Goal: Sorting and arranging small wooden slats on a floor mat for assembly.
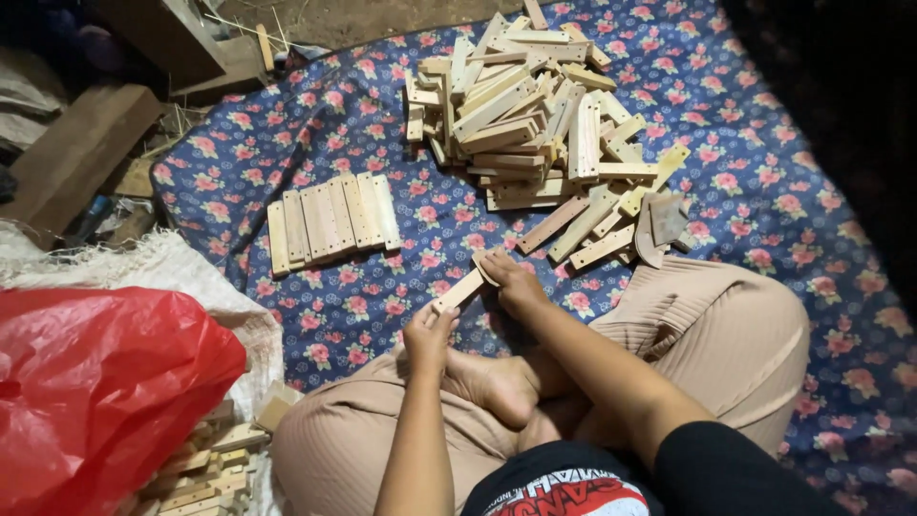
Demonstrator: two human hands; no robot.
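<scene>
The person sits cross-legged on a blue floral cloth [745,182] and holds a short, flat wooden slat [460,290], pale tan with squared ends, tilted just above the bare foot [497,382]. The left hand [428,334] is closed around the slat's lower end, and the right hand [511,280] pinches its upper end with the fingertips. Ahead on the cloth lie a neat row of similar slats [331,218] and, well apart, a loose heap of slats [540,119]; a red plastic bag [100,392] sits at the left.
</scene>
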